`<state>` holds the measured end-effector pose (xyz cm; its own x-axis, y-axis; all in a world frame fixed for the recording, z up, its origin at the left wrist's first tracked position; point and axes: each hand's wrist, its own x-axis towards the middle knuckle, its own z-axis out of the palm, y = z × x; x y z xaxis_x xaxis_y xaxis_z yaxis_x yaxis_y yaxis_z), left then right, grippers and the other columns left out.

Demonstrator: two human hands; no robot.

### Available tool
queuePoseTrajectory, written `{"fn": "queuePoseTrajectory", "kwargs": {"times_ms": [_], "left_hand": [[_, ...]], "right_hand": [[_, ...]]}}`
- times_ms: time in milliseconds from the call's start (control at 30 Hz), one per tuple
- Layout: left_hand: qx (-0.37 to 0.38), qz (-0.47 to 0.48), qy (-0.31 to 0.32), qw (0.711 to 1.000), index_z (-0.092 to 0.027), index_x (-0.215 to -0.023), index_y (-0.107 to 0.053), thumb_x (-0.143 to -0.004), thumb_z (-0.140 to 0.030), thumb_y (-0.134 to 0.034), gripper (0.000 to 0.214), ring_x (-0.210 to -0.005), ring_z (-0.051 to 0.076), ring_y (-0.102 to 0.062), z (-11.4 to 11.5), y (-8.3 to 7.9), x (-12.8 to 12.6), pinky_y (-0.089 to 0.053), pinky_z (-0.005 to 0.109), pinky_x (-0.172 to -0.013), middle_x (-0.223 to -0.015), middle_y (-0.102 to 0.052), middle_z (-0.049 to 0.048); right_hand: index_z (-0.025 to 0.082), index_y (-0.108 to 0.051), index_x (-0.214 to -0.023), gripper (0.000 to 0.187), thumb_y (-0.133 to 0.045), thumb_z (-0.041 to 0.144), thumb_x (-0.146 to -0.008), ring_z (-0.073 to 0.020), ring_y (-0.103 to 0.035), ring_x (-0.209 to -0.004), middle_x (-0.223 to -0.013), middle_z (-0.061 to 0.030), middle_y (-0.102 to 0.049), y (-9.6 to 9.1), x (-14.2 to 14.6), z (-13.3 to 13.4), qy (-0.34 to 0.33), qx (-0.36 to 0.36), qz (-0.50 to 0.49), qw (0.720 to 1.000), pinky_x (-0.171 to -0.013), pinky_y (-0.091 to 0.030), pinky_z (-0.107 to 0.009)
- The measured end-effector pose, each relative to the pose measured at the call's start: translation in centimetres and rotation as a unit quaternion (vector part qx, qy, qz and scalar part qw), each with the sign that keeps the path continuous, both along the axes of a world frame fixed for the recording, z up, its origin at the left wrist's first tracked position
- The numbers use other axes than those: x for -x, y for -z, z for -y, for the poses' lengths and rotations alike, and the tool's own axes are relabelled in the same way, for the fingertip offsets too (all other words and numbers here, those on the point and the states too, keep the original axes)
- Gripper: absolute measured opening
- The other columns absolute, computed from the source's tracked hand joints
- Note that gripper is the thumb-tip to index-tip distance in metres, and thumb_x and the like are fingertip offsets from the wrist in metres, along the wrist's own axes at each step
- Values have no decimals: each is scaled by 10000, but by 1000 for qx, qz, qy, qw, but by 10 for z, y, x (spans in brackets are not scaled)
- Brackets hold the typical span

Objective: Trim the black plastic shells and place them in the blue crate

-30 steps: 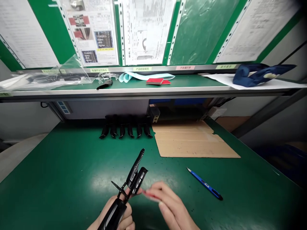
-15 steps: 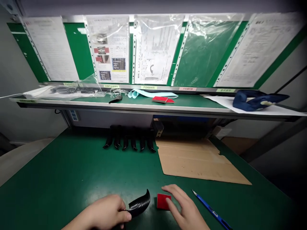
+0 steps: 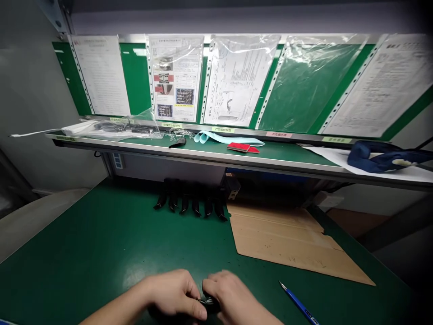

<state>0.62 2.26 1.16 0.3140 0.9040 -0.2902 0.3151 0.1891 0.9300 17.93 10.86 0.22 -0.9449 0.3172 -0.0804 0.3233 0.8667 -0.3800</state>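
A black, curved, glossy plastic part (image 3: 211,307) is between my two hands, low at the front of the green table, mostly covered by fingers. My left hand (image 3: 177,293) grips it from the left, thumb pressed against its edge. From the right, my right hand (image 3: 230,293) closes over the other end, its fingers curled and slightly blurred. The red block seen earlier is out of sight; I cannot tell whether it is in or under my right hand. A blue pen (image 3: 297,302) lies right of my right hand.
Several black curved parts (image 3: 191,205) stand in a row at the table's back. A cardboard sheet (image 3: 287,243) lies at right. Above runs a shelf (image 3: 291,155) with red blocks (image 3: 238,147), light-blue strips (image 3: 233,137), plastic bags (image 3: 111,130) and dark-blue cloth (image 3: 375,157).
My right hand has left the spot by the red block and come against my left hand on the black part. The red block is no longer visible. The whole view has shifted and tilted.
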Motion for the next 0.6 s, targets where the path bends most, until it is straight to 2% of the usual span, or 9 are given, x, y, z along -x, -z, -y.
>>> {"fn": "queuePoseTrajectory", "kwargs": {"times_ms": [67,133,167,200,267,333,367,500,600], "left_hand": [[-41,-23,-30,998,-247,-390,-483,-586,-426,-785,402,-487,124,-137,-2,-10,4,-162,321,-596,-391,-239,-60],[-73,-30,-76,994,-249,-361,-432,-542,-320,-824,438,-517,130,-91,-3,-17,11,-131,325,-618,-401,-218,-61],[-82,-27,-104,991,-250,-376,-443,-561,-332,-818,426,-523,136,-95,-2,-18,14,-119,324,-619,-419,-241,-55],[-86,-22,-139,986,-249,-407,-469,-607,-377,-794,402,-525,143,-114,-1,-16,19,-111,322,-615,-446,-272,-47],[-79,-2,-222,972,-239,-502,-533,-734,-488,-675,369,-533,154,-190,5,-6,25,-106,317,-599,-510,-338,-31],[-51,34,-299,952,-220,-616,-583,-805,-553,-563,383,-549,150,-261,13,14,25,-125,303,-579,-553,-372,-30],[-32,60,-328,942,-211,-682,-596,-813,-579,-532,396,-554,144,-290,17,25,22,-147,290,-571,-570,-386,-34],[59,196,-384,900,-195,-829,-553,-728,-709,-530,524,-520,123,-391,28,67,-10,-276,260,-559,-587,-452,-44],[144,301,-386,860,-182,-860,-548,-711,-709,-552,547,-565,157,-532,35,84,-31,-376,282,-577,-703,-598,40]], "right_hand": [[203,-503,-662,131,-530,82,-620,-162,-524,-596,-641,-3,-591,-12,4,-6,-78,-105,55,990,-620,-331,-301],[208,-516,-634,166,-535,56,-570,-183,-553,-597,-615,-6,-596,-24,2,-17,-117,-113,77,984,-635,-355,-315],[214,-523,-643,180,-531,51,-567,-188,-569,-619,-631,-4,-605,-29,-1,-23,-96,-94,59,989,-640,-371,-308],[223,-533,-677,191,-524,54,-588,-191,-587,-658,-672,-3,-621,-32,-5,-29,-41,-70,23,996,-644,-388,-298],[241,-540,-780,142,-509,118,-716,-196,-604,-723,-776,-16,-645,-32,-14,-36,140,-31,-72,987,-628,-423,-283],[248,-540,-873,71,-477,272,-851,-204,-617,-750,-857,-41,-656,-19,-20,-34,285,3,-135,949,-620,-465,-294],[250,-549,-922,135,-482,357,-873,-213,-630,-782,-908,-53,-663,-9,-21,-29,309,25,-145,939,-645,-491,-308],[235,-524,-1215,436,-584,408,-820,-253,-612,-1085,-1209,-95,-631,38,-13,6,249,107,-103,957,-878,-504,-341],[201,-490,-1267,478,-570,343,-817,-262,-620,-1070,-1188,-110,-646,52,-6,19,244,93,-89,961,-863,-497,-340]]}}
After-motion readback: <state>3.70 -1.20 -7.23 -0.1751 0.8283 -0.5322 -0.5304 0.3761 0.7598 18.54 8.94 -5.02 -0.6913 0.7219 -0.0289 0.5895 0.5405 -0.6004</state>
